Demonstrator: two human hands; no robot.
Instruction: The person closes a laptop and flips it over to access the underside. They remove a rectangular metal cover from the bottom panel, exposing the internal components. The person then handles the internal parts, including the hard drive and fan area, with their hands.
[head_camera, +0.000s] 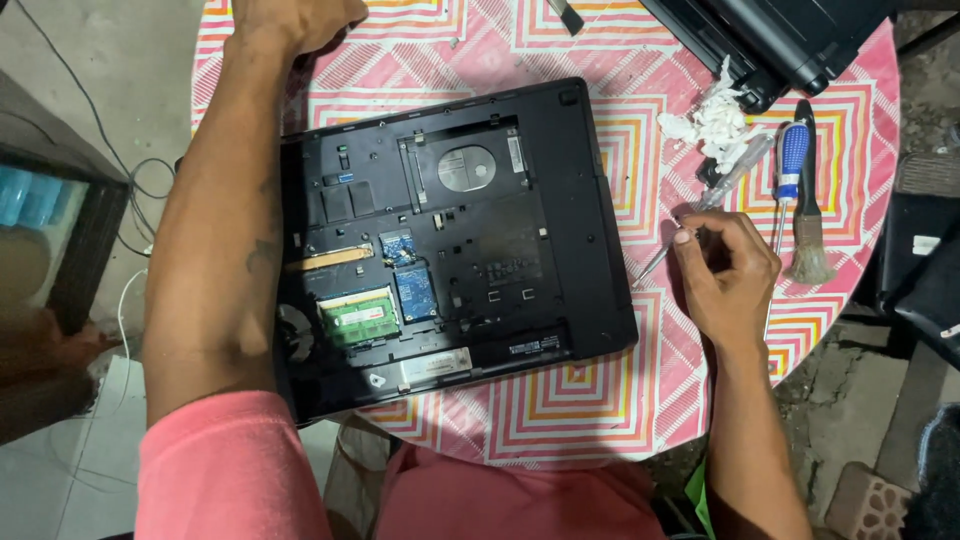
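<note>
Nearest, pink sleeves and a pink lap at the bottom edge of the head view. Just beyond, an opened black laptop (450, 250) lying underside up on the round table (560, 400), its near left corner hanging past the table rim. Inside the open bay: a green memory module (358, 318) near the front left, a blue circuit card (414, 292) beside it, a smaller blue card (398, 247) just above, a tan strip (330, 258) to the left, and a silver round drive plate (466, 168) farther back. Along the near edge, a pale rectangular label (435, 366) and a small white sticker (524, 347), print too small to tell.

To the right of the laptop, the right hand (725, 275), fingers curled and pinching a slim clear-handled screwdriver (700, 215) whose tip rests on the cloth just beside the laptop's right edge. Past it, a blue-and-white screwdriver (788, 170) and a black brush with pale bristles (808, 210), side by side, near a crumpled white tissue (715, 120). Open cloth, pink with orange and white squares, in front of the laptop and between it and the tools.

Farthest, the left hand (290, 20) at the top edge, resting on the cloth beyond the laptop; fingers cut off, grip not discernible. A black device (770, 40) at the far right rim. Bare concrete floor and loose cables to the left.
</note>
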